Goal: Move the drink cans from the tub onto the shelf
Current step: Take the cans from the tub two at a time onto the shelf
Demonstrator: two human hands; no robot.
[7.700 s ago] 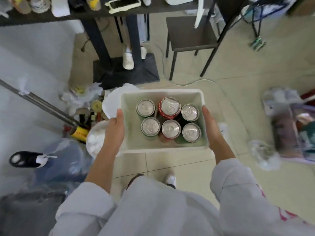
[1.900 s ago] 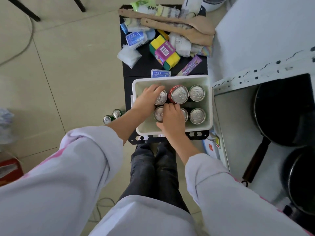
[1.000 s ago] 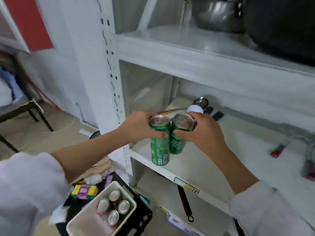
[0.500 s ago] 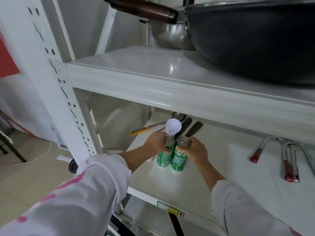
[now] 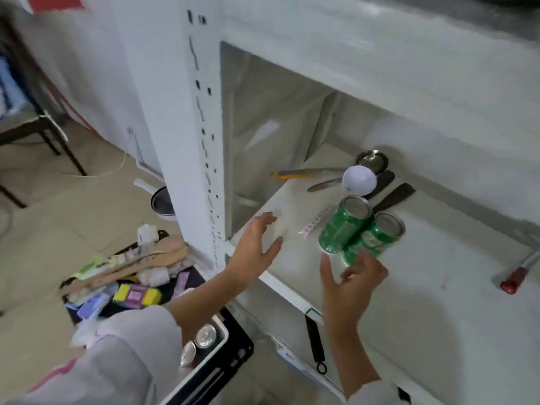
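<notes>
Two green drink cans [image 5: 361,230] stand side by side and touching on the white shelf [image 5: 423,276]. My right hand [image 5: 349,283] is just in front of them with its fingers spread, holding nothing. Over the shelf's left front edge my left hand [image 5: 254,251] is open and empty too. Below, the white tub [image 5: 217,349] sits on a black stand; two silver-topped cans [image 5: 198,343] show in it, the rest hidden by my left sleeve.
Behind the cans lie a white bulb [image 5: 359,181], a ladle [image 5: 372,162], a yellow cutter [image 5: 292,173] and dark spatulas [image 5: 394,194]. A red-handled tool [image 5: 515,277] lies at the right. The shelf upright [image 5: 201,127] stands left. Wooden spoons and packets [image 5: 131,270] clutter the black stand.
Both hands have let go of the green cans and pulled back toward the shelf's front edge. The cans now stand free. The view has tilted down, so the tub shows again.
</notes>
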